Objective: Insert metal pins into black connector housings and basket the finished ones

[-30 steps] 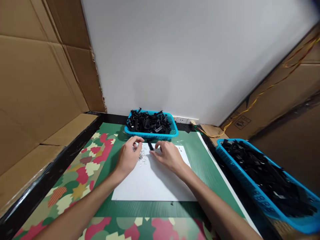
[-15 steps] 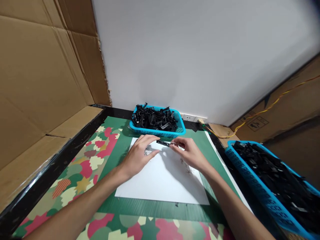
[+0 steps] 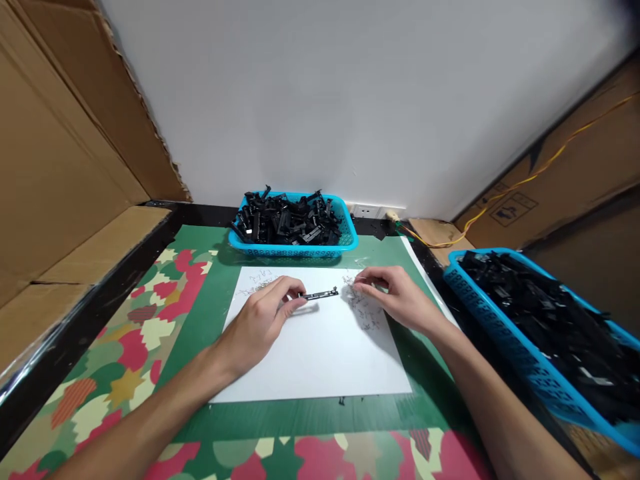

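Note:
My left hand (image 3: 265,317) pinches the left end of a thin black plastic part (image 3: 321,295), which points right above a white sheet (image 3: 310,360). To the right of that part, my right hand (image 3: 395,293) has thumb and fingertips together; a thin, faint piece shows at the tips, too small to name. Tiny metal-looking pieces (image 3: 369,319) lie scattered on the sheet beside and below my right fingertips. More small pieces (image 3: 260,277) are on its upper left, partly behind my left hand.
A blue basket (image 3: 295,251) heaped with black parts stands at the back by the wall. A larger blue basket (image 3: 520,353) of black parts is at the right. Cardboard (image 3: 60,133) rises at the left. A yellow cable (image 3: 465,233) runs from the wall socket.
My right hand has come away from the black part and moved right. The black part is now in my left fingers, its right end free. The view has shifted slightly.

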A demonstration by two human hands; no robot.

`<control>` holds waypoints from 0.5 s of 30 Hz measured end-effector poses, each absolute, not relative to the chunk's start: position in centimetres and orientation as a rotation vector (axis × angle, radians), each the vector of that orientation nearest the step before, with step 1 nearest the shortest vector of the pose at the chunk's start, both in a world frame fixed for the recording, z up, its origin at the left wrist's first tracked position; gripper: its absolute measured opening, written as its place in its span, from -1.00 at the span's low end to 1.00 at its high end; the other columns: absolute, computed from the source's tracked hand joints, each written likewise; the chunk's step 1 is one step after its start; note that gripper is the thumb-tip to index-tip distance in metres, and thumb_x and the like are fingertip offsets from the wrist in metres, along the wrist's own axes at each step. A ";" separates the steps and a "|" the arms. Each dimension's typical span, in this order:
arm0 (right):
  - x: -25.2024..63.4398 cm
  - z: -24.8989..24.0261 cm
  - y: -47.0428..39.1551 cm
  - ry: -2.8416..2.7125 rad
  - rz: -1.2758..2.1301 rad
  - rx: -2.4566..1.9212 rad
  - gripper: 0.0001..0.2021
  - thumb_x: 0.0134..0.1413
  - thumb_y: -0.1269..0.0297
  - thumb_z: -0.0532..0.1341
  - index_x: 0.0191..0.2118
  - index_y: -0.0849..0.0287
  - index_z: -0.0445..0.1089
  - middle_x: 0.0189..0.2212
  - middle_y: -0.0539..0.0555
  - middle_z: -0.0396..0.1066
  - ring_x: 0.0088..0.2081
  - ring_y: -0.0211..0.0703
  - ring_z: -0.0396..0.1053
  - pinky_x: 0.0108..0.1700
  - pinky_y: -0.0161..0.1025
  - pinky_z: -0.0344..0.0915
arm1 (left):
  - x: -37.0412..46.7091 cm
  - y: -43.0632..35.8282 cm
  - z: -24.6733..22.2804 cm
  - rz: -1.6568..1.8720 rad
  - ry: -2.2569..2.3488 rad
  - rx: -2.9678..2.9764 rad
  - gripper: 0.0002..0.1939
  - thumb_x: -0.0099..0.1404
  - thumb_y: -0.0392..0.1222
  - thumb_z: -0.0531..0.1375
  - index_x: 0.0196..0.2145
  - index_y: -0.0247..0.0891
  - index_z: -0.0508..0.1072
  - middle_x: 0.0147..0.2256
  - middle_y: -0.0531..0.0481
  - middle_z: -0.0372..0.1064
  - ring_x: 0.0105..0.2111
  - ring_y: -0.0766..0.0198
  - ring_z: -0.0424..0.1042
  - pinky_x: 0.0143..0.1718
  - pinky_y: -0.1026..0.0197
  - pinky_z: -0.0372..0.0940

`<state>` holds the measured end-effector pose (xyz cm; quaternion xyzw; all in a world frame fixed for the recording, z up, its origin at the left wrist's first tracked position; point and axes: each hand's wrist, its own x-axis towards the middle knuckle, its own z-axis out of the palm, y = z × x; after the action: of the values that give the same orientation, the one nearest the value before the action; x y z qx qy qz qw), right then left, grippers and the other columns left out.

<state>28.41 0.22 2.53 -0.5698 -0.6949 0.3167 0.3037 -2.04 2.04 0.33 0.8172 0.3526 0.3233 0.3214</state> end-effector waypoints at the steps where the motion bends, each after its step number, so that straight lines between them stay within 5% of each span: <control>1: 28.7 2.4 0.2 -1.885 0.778 -1.557 -0.72 0.31 0.05 0.30 -0.22 0.16 0.63 -0.26 0.14 0.61 -0.24 -0.01 0.49 -0.17 -0.13 0.36 | -2.0 2.0 0.2 0.832 0.946 2.126 -0.89 0.58 -0.20 0.11 0.00 -0.13 0.40 -0.12 0.02 0.51 -0.19 0.22 0.50 -0.17 0.18 0.32; 9: 26.9 2.3 -0.2 -2.046 0.675 -1.657 -0.87 0.27 0.21 0.35 -0.26 0.13 0.60 -0.31 0.08 0.55 -0.29 -0.09 0.45 -0.18 -0.16 0.28 | -1.9 1.8 0.0 0.842 1.024 2.125 -0.97 0.55 -0.18 0.17 -0.08 -0.12 0.35 -0.27 0.09 0.39 -0.33 0.28 0.38 -0.25 0.20 0.27; 15: 28.2 2.7 -0.1 -2.025 0.768 -1.623 -0.80 0.35 0.16 0.27 -0.23 0.13 0.59 -0.24 0.11 0.59 -0.27 -0.07 0.44 -0.22 -0.17 0.26 | -1.6 1.6 0.6 0.846 0.945 2.129 -0.94 0.56 -0.22 0.14 -0.08 -0.13 0.42 -0.17 0.05 0.44 -0.28 0.27 0.37 -0.20 0.20 0.27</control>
<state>28.23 -0.06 2.69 -0.5856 -0.7305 0.2770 0.2158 -1.60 1.56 0.63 0.8123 0.3607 0.3227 0.3255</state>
